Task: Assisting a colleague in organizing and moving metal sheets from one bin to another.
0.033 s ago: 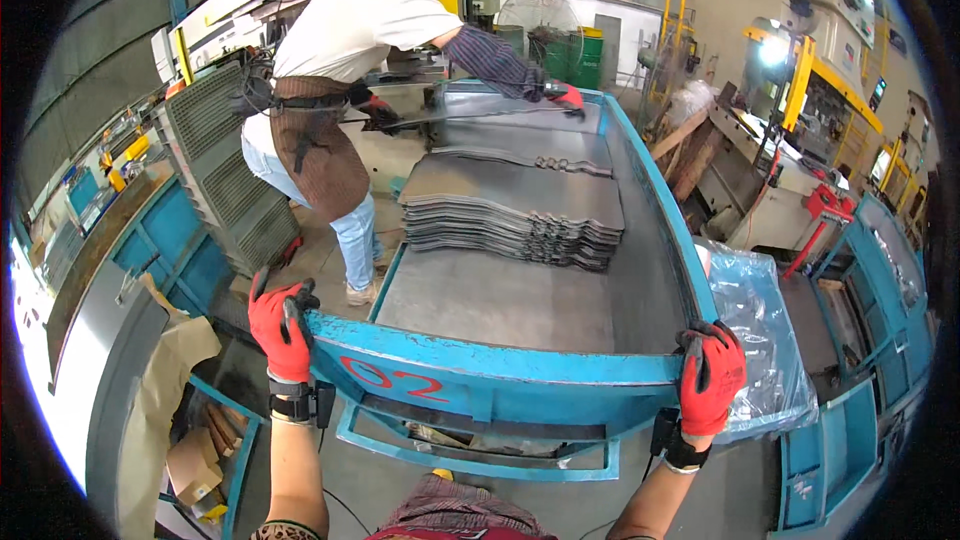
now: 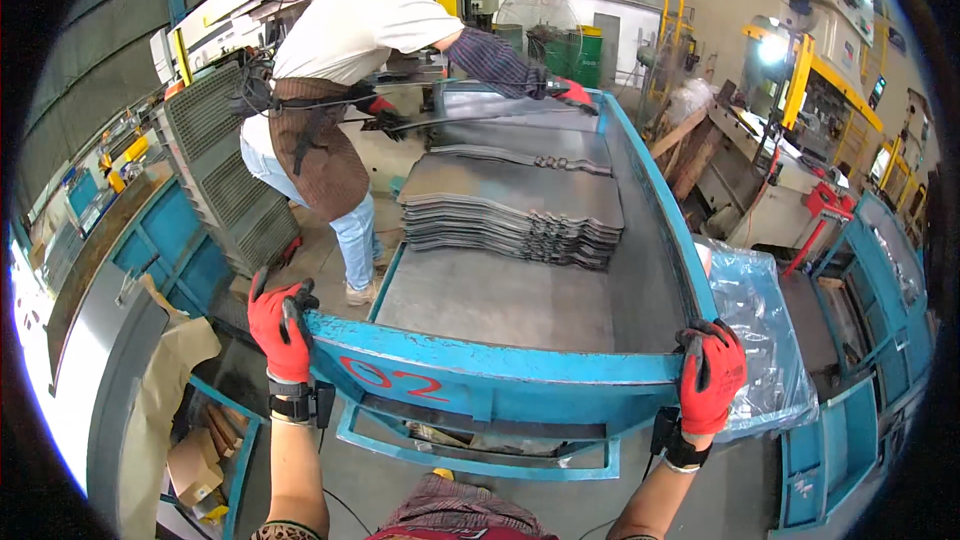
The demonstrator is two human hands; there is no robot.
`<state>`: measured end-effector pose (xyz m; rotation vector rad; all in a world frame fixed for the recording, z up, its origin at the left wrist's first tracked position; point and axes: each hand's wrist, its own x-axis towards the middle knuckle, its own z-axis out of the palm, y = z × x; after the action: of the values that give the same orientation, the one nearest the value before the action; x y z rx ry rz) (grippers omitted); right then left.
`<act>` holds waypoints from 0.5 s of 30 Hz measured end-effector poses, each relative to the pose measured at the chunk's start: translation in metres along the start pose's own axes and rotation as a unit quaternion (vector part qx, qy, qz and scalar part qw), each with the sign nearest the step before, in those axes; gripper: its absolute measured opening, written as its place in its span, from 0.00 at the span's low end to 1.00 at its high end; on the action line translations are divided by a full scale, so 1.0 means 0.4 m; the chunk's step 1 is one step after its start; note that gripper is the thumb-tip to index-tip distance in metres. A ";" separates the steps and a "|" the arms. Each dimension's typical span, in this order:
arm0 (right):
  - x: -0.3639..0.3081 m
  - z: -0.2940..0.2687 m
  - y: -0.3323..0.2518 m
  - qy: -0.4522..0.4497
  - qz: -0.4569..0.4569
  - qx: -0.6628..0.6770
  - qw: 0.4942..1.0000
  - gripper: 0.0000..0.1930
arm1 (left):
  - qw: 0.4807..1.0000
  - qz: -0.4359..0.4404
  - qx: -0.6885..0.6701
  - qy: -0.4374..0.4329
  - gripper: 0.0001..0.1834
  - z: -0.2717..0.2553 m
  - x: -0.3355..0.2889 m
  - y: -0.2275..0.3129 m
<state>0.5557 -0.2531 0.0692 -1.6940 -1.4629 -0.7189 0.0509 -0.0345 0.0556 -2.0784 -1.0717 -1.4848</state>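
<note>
A blue metal bin (image 2: pixel 500 362) with an open left side and red markings on its near wall stands in front of me. My left hand (image 2: pixel 280 335), in a red and black glove, is closed on the near left corner of its rim. At the near right corner, my right hand (image 2: pixel 714 375) grips the rim in a matching glove. Inside lies a stack of wavy-edged metal sheets (image 2: pixel 515 202), with more sheets (image 2: pixel 525 157) behind it. A co-worker (image 2: pixel 350 30) leans over the far end, holding a thin metal sheet (image 2: pixel 470 115) in gloved hands.
To the right, a plastic-wrapped load (image 2: pixel 757 340) sits beside the bin, with other blue bins (image 2: pixel 850 450) past it. A grey grated rack (image 2: pixel 225 170) stands behind the co-worker. Cardboard scraps (image 2: pixel 193 460) lie in a low bin at left. Yellow-framed machines (image 2: pixel 800 80) line the back.
The co-worker's gloved hands and the held sheet have shifted slightly at the far end. My hands and the bin have not moved.
</note>
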 end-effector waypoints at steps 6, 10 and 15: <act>-0.007 -0.003 0.014 -0.016 0.004 -0.005 1.000 0.13 | 1.000 0.002 0.003 0.015 0.20 0.009 -0.016 -0.021; -0.004 0.000 0.007 -0.017 0.005 -0.013 1.000 0.12 | 1.000 -0.017 0.006 0.025 0.21 0.012 -0.025 -0.021; -0.010 0.004 0.015 -0.002 0.001 -0.010 1.000 0.10 | 0.999 -0.007 0.014 0.030 0.20 0.017 -0.026 -0.035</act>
<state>0.5609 -0.2543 0.0640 -1.7135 -1.4611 -0.7315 0.0429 -0.0248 0.0418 -1.9975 -1.0810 -1.5208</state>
